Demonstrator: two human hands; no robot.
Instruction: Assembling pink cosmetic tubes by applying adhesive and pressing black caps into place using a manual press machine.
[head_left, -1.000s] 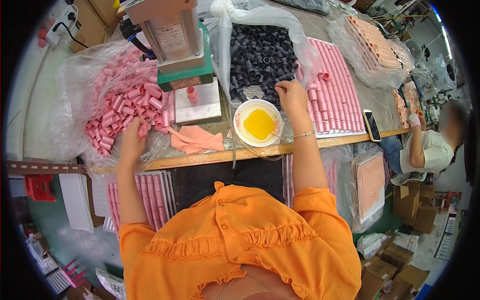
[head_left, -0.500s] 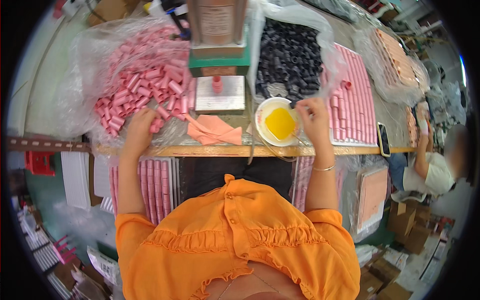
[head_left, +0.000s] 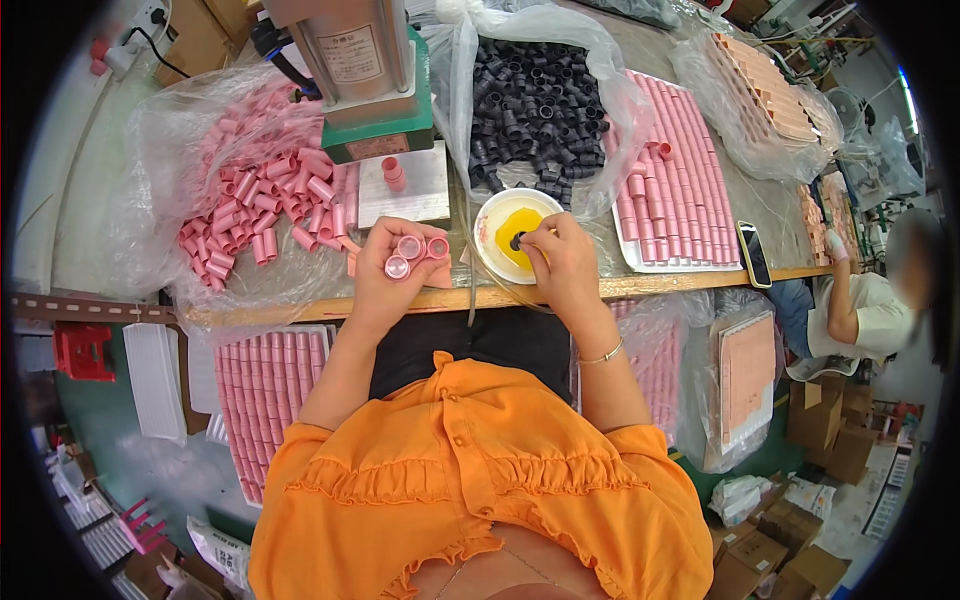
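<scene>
My left hand (head_left: 395,268) holds three pink plastic tubes (head_left: 417,253) with their open ends facing up, just in front of the bench edge. My right hand (head_left: 558,258) pinches a small black cap (head_left: 521,240) over a white bowl of yellow liquid (head_left: 503,222). A heap of loose pink tubes (head_left: 262,185) lies in a clear bag at the left. Black caps (head_left: 545,100) fill another clear bag behind the bowl. One pink tube (head_left: 393,172) stands on the metal plate of a green-based press (head_left: 372,85).
A white tray of finished pink tubes (head_left: 672,175) lies to the right, with a phone (head_left: 752,254) beside it. More trays of pink tubes (head_left: 262,375) sit below the bench. Another person (head_left: 860,300) works at the far right. Cardboard boxes (head_left: 815,430) stand on the floor.
My left hand has come back from the pink heap with three tubes. My right hand has moved from the tray side to the bowl with a black cap.
</scene>
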